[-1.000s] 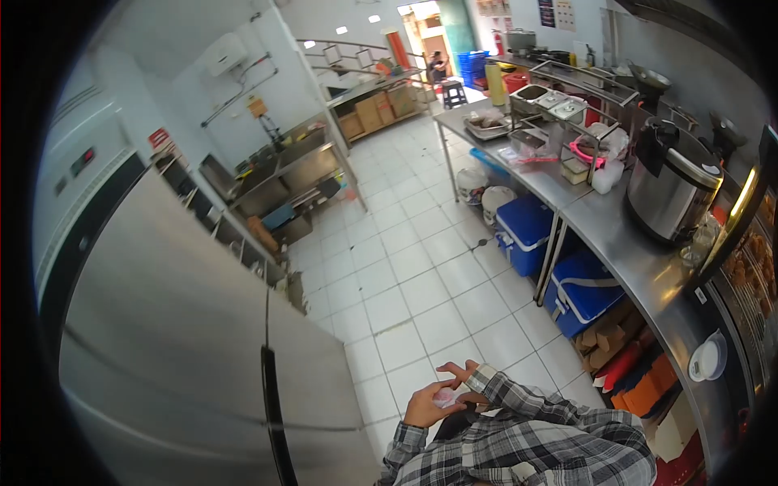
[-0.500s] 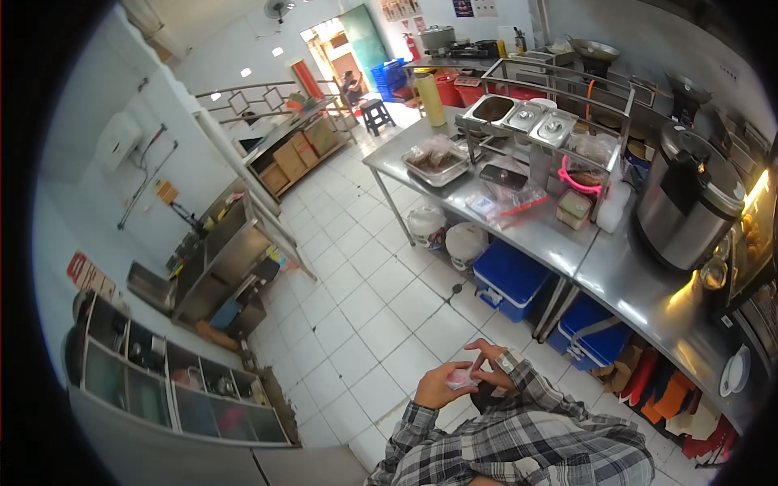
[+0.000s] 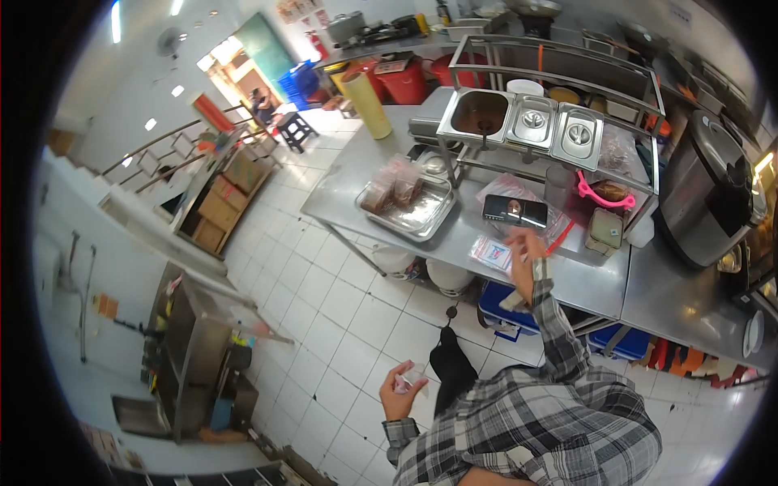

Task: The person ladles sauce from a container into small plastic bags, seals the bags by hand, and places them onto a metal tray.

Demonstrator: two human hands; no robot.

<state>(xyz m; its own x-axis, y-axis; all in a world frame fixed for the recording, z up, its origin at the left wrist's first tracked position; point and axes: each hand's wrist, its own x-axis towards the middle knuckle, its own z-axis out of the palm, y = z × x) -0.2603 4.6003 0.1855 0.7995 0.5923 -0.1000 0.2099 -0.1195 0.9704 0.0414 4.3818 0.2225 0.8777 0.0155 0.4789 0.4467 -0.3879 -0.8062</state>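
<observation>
My left hand (image 3: 394, 397) is closed around a small, crumpled pinkish-clear plastic piece (image 3: 413, 376), held low over the tiled floor. Reaching out over the steel table (image 3: 324, 194), my right hand (image 3: 527, 257) has its fingers apart with nothing visible in them. Just beyond its fingertips lies a black smartphone (image 3: 515, 211), resting on clear plastic bags with a red edge (image 3: 559, 235). A packet with a blue and red label (image 3: 492, 253) lies left of that hand. The right hand covers part of the bags.
A metal tray (image 3: 421, 219) with bagged brown food stands left of the phone. Lidded steel pans (image 3: 533, 121) sit on a raised rack. A pink-handled strainer (image 3: 604, 193) and a square tub (image 3: 604, 232) are to the right, before a large cooker (image 3: 701, 202).
My hands were together around the plastic piece and have separated. The right hand has reached forward to the table; the left keeps the piece. My view has moved closer to the table.
</observation>
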